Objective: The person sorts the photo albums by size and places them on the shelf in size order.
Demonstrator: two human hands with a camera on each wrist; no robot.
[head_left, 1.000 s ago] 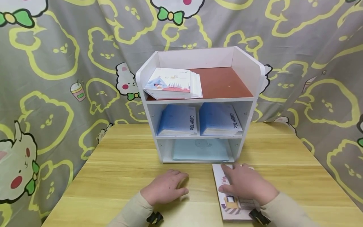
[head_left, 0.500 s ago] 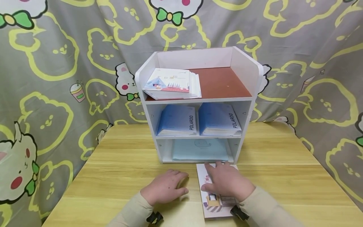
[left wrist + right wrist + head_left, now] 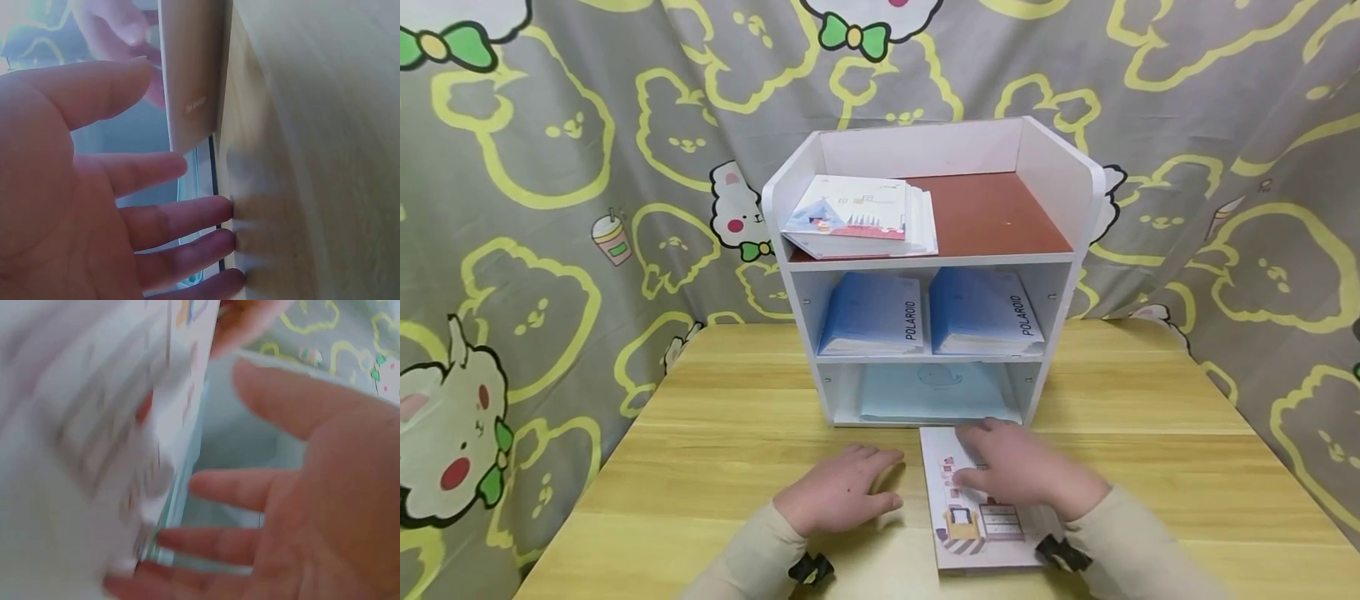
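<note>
A booklet [image 3: 962, 542] with a pale illustrated cover lies on the table right in front of the white shelf unit [image 3: 805, 325]. My right hand [image 3: 1030, 471] is over its right side, fingers loosely extended; in the right wrist view they spread beside the blurred cover [image 3: 81, 462]. Left of the booklet, my left hand [image 3: 842, 492] rests with its fingertips on the wood, fingers apart and holding nothing. In the left wrist view the booklet's underside or edge [image 3: 194, 81] stands past the thumb, with small print on it.
On the shelf unit's brown top lies a stack of booklets [image 3: 857, 212] at the left. Two blue POLAROID albums [image 3: 880, 308] fill the middle shelf, and a light blue folder [image 3: 932, 396] lies on the bottom one. A patterned curtain [image 3: 662, 167] surrounds the wooden table [image 3: 700, 450].
The booklet slid left under my right hand, toward the left hand. Since half a second ago that hand has shifted a little right across the cover, while the booklet stayed. My left hand kept its place.
</note>
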